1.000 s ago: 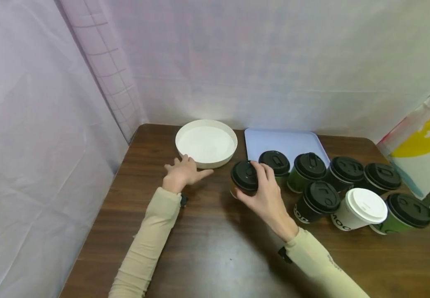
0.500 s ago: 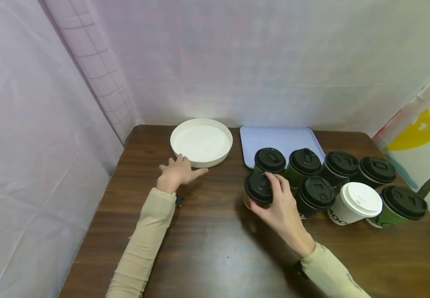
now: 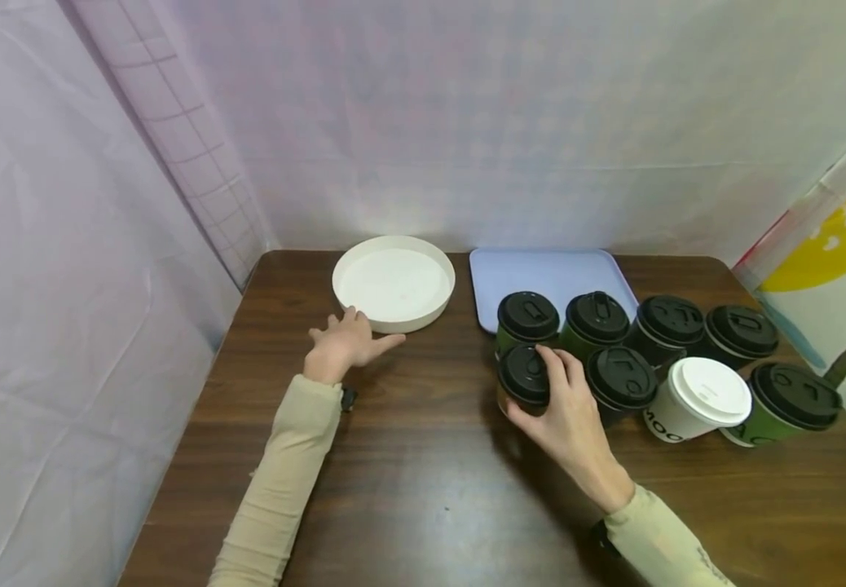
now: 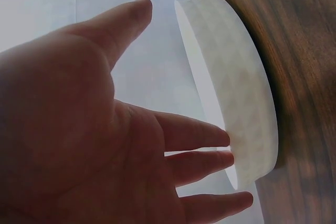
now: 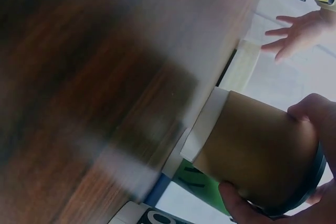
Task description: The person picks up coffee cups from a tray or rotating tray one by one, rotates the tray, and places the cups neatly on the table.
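My right hand (image 3: 570,416) grips a brown paper coffee cup (image 5: 257,145) with a black lid (image 3: 526,373), thumb on one side and fingers on the other. The cup is upright, in front of a green cup (image 3: 527,322) and left of a black cup (image 3: 619,383). My left hand (image 3: 342,346) is spread, thumb out to the side, by the near edge of a round white dish (image 3: 397,285). In the left wrist view its fingertips overlap the wall of that dish (image 4: 241,87).
Further lidded cups stand at the right, among them a white cup (image 3: 698,399) and a green cup with a handle-like piece (image 3: 844,364) behind it. A pale blue tray (image 3: 551,273) lies at the back of the brown wooden table (image 3: 408,489). White curtains hang behind.
My right hand has carried the brown cup to the right and nearer me, up beside the other cups. My left hand has stayed by the white dish. The head view has shifted slightly.
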Demonstrator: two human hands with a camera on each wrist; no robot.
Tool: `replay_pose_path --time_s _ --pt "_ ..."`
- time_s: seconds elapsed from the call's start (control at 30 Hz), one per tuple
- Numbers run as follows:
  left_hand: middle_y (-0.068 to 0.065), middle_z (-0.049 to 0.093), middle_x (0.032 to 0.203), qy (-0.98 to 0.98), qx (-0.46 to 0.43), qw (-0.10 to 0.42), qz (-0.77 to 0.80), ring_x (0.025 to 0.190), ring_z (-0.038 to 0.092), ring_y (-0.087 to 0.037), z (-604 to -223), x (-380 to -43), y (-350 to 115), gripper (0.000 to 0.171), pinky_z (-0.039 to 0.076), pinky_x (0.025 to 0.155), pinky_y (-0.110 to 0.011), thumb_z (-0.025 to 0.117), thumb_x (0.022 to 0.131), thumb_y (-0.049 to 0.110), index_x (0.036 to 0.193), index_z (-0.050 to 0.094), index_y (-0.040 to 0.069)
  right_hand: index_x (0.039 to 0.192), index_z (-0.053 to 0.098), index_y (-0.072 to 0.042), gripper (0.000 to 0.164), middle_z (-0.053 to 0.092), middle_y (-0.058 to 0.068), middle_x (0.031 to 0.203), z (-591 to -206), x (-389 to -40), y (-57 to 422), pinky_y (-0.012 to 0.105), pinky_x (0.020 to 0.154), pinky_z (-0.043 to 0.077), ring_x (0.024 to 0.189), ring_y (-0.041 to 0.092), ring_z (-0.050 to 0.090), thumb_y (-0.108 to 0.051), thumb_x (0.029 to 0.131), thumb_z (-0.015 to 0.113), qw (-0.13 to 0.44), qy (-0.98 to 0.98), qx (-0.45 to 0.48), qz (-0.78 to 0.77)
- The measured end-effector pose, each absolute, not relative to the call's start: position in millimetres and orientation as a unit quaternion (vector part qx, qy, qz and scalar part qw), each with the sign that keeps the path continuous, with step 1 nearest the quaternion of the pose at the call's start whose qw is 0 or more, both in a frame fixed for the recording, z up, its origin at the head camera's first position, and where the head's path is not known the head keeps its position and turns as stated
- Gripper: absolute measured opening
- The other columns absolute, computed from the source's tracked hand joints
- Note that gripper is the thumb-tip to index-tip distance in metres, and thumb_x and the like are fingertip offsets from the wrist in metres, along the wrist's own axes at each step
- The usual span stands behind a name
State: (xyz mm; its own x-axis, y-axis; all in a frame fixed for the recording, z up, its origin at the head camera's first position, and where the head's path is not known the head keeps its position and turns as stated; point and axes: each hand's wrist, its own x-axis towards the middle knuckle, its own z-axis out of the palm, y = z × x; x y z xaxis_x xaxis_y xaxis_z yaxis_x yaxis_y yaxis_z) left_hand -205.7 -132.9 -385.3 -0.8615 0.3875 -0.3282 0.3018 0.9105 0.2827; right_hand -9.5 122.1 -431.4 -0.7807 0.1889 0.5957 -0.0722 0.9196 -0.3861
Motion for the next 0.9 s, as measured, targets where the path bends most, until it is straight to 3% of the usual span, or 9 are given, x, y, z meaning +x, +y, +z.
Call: replay_pose_path --time_s 0.9 --pt "-0.019 0.005 0.159 0.961 0.171 0.191 0.102 0.143 0.007 -0.049 -390.9 -204.1 -150.4 0.105 0.011 0.106 -0.073 0.035 0.085 0.076 0.15 0.014 -0.003 0.136 0.043 -0.007 0.083 0.045 0.025 0.131 -441.2 -9.6 114.6 0.056 0.082 0.049 0.105 0.042 0.055 -0.029 0.066 0.079 0.296 -0.935 -0.036 0.191"
